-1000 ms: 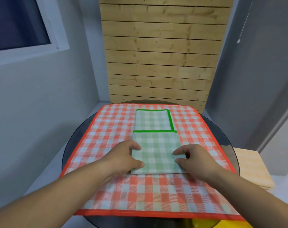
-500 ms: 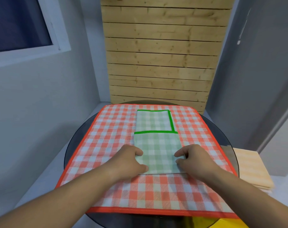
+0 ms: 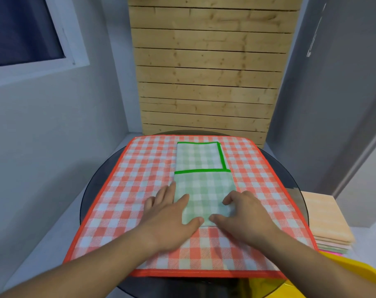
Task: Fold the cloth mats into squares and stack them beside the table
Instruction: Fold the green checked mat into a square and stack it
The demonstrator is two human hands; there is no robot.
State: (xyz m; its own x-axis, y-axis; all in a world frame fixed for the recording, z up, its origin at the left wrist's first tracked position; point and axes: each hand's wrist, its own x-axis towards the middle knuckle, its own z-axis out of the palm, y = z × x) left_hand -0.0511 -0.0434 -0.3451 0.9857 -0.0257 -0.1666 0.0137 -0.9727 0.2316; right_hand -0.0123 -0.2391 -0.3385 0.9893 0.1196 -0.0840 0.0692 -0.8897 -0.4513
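The fingers of the left hand lie flat and spread on the green mat. The right hand curls on its near corner; any pinch is hidden. The folded stack sits beside the desk, partly cut off.

green mat: matt woven cloth
red mat: matt checked cloth
surface: dark glossy glass
back panel: bare knotty wood

A round dark glass tabletop carries an orange-and-white checked mat spread flat, its corners reaching past the rim. A green checked mat lies partly folded on top of the orange one.
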